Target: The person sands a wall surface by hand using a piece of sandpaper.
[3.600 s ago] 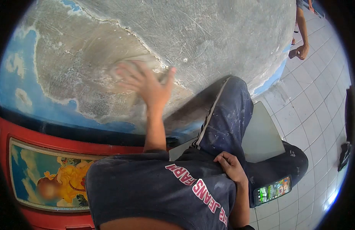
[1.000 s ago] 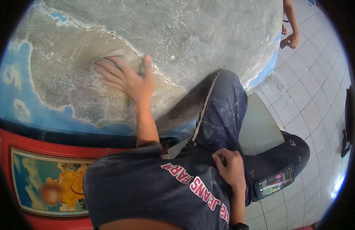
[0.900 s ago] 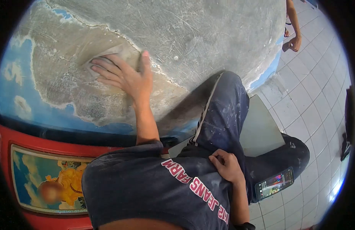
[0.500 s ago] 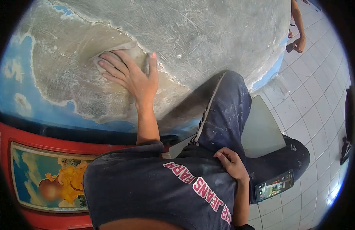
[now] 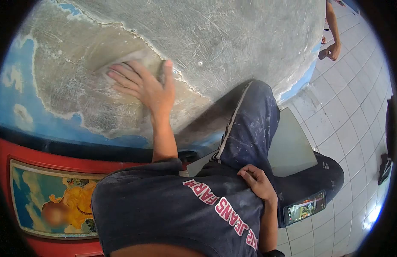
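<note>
Evidently, a thin pale sheet (image 5: pixel 136 55) lies flat against the scuffed grey surface (image 5: pixel 250 38), under the fingers of the left hand (image 5: pixel 154 92); its visible edge slants up from beyond the fingertips toward the thumb side, so its long axis seems to run across the fingers, though the hand covers much of it and the edge blurs; that hand is spread, pressing rather than pinching, its thumb well apart; bare, scratched area surrounds the grip and looks largely worked over; a ragged ridge (image 5: pixel 152 48) beside the thumb and blue paint (image 5: pixel 12 100) well beyond the fingertips look less so, which suggests a partway stage; the right hand (image 5: pixel 259 185) rests loosely curled near the dark trousers (image 5: pixel 252 128), its contents unclear; a phone (image 5: pixel 305 208) leans on its outer side.
</note>
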{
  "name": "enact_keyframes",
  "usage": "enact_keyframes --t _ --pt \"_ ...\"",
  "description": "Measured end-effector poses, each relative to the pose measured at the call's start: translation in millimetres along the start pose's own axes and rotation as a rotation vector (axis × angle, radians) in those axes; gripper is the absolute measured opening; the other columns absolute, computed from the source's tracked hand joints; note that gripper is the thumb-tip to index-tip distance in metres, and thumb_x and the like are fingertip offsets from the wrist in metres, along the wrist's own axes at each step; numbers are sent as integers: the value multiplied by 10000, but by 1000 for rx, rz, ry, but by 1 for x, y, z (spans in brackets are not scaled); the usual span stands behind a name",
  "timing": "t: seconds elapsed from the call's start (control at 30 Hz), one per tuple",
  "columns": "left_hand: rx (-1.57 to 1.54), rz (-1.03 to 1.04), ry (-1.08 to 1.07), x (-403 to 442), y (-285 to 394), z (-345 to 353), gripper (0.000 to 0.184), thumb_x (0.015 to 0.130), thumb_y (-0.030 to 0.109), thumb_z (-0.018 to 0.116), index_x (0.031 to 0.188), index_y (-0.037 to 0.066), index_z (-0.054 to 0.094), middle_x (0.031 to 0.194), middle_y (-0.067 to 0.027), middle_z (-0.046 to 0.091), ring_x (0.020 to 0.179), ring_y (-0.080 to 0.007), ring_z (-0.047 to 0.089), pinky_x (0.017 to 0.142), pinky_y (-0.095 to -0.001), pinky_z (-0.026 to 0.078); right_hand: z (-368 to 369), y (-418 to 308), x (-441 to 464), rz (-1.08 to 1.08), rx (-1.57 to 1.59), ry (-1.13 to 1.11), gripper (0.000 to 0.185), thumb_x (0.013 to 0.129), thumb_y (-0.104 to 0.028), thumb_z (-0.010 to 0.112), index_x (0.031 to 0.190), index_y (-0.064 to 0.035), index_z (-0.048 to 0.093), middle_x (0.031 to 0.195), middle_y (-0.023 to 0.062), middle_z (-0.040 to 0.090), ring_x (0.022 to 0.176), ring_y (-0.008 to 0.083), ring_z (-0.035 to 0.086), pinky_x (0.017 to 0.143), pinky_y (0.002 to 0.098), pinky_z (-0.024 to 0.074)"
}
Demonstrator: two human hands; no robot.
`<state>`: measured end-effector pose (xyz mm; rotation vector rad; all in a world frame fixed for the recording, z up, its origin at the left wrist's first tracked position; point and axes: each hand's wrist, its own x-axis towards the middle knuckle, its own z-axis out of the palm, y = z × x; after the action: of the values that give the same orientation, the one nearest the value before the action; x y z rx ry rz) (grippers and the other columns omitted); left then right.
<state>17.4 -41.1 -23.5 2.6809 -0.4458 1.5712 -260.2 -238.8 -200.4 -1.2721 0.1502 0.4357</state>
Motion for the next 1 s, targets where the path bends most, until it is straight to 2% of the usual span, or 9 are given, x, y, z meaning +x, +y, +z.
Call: enact_keyframes --t 0.17,0.27,0.33,0.47,0.53,0.63,0.73,0.87,1.0 --pt "53 86 -164 -54 5 28 1039 914 668 493 1525 -82 113 1547 -418 -43 1439 -562 -145 1089 -711 -118 -2 3 0 21 -36 -2 217 1008 -199 581 1030 4 652 888 18 666 836 82 569 755 249 457" --pt "-19 1 -253 -35 5 6 1042 917 665 492 1518 -96 111 1541 -424 -58 1435 -564 -158 1074 -726 -126 -1 6 -3 -13 -11 8 214 1006 -195 582 1029 5 655 888 22 665 843 83 574 764 249 461" --pt "-102 -57 2 -12 -5 -2 1031 914 668 497 1511 -100 158 1535 -434 -56 1432 -564 -167 1074 -726 -129 -2 5 -2 47 19 -15 210 1002 -190 584 1026 7 655 904 34 670 868 88 586 793 252 465" --pt "-48 -76 40 -15 1 8 1032 910 672 502 1520 -87 161 1549 -413 -58 1441 -545 -170 1091 -706 -127 0 0 1 -14 -31 -3 211 1002 -193 581 1022 4 655 919 42 676 888 92 596 814 252 465" --pt "14 76 -132 -37 7 17 1048 905 678 508 1537 -63 120 1563 -390 -70 1448 -527 -176 1094 -701 -127 0 1 0 -26 -67 -3 210 1001 -193 579 1015 1 658 925 48 681 895 97 601 818 260 468" --pt "-4 14 -265 -37 7 3 1067 894 683 519 1536 -67 115 1567 -385 -66 1452 -523 -169 1084 -716 -124 -2 5 -1 -35 -74 0 207 998 -191 579 1009 -1 661 925 51 679 901 104 602 822 267 468" --pt "-68 -63 -76 -14 -4 -6 1055 885 681 532 1527 -72 168 1560 -397 -57 1453 -528 -154 1081 -725 -118 -2 0 -2 2 -83 -14 205 995 -188 581 1006 1 660 924 55 677 908 113 603 831 273 467" --pt "-59 -56 -32 -21 14 4 1024 888 672 536 1511 -77 221 1559 -399 -35 1455 -535 -133 1087 -727 -103 -1 0 3 -54 -104 -12 209 999 -190 577 1006 1 661 921 54 675 901 114 599 828 274 465" --pt "32 88 -195 -56 15 28 1000 885 671 545 1489 -78 269 1559 -398 -10 1454 -543 -119 1091 -728 -87 -1 0 0 -31 -49 -6 206 999 -187 580 1004 2 662 925 53 675 901 112 596 823 279 468"
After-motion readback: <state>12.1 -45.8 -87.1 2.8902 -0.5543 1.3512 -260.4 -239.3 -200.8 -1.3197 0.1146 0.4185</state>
